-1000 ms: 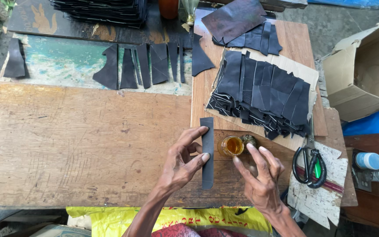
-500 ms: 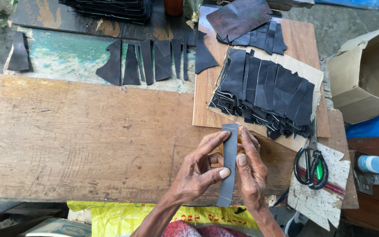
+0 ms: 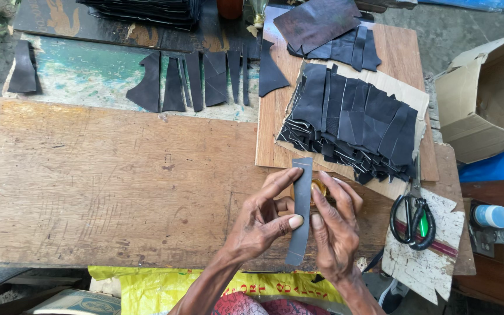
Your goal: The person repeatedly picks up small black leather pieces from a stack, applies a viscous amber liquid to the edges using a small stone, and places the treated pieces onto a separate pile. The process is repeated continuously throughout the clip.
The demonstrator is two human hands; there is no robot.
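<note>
- Low in the frame's centre, both hands hold one dark strip (image 3: 301,211) upright-lengthwise above the wooden board (image 3: 100,181), lifted clear of it, probably so both faces can be worked or checked.
- Left hand (image 3: 262,219): fingers curled, thumb pressed on the strip's left edge near its middle, index finger stretched up along it; closed on the strip.
- Right hand (image 3: 333,224): thumb pinches the right edge opposite the left thumb, the other fingers bent behind; also closed on the strip. The paired thumbs seem to keep the limp piece flat and straight.
- Behind the right fingers a small amber pot (image 3: 319,188) peeks out, mostly hidden; it sits just under the hands, likely for easy reach.
- Upper right of the hands, a fanned stack of dark pieces (image 3: 351,119) lies on cardboard, overlapped like a supply pile.
- Upper left of the frame, single cut pieces (image 3: 196,81) lie side by side, apart from one another, as if spread out.
- Right of the hands, scissors (image 3: 412,219) rest on a scrap of card, blades pointing up-frame.
- Far right, an open cardboard box (image 3: 485,99) stands off the table.
</note>
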